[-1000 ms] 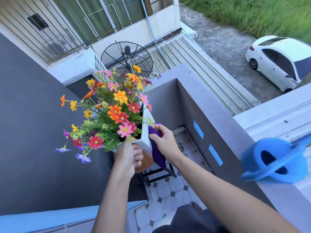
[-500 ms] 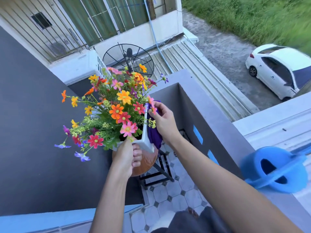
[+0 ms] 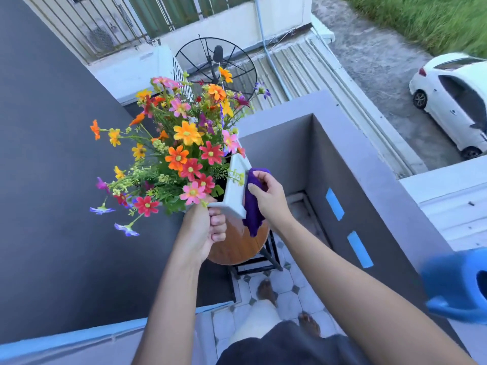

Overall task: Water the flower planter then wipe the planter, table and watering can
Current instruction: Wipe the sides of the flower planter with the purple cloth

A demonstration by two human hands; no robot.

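A white planter (image 3: 234, 188) full of colourful flowers (image 3: 184, 148) stands on a small round wooden table (image 3: 237, 246) with a black frame. My left hand (image 3: 204, 227) grips the planter's near corner. My right hand (image 3: 266, 196) presses a purple cloth (image 3: 253, 206) flat against the planter's right outer wall, the cloth's tail hanging down over the tabletop. The blue watering can (image 3: 456, 288) rests on the grey ledge at the far right, partly cut off by the frame edge.
A grey balcony wall (image 3: 355, 185) with blue tape marks runs along the right. A dark wall (image 3: 52, 180) rises on the left. The tiled floor (image 3: 287, 285) and my feet show below. A satellite dish (image 3: 216, 64) and a white car (image 3: 453, 101) lie beyond.
My right hand slid the cloth up along the planter's right wall, then back down toward the near end. My left hand kept its grip on the corner.
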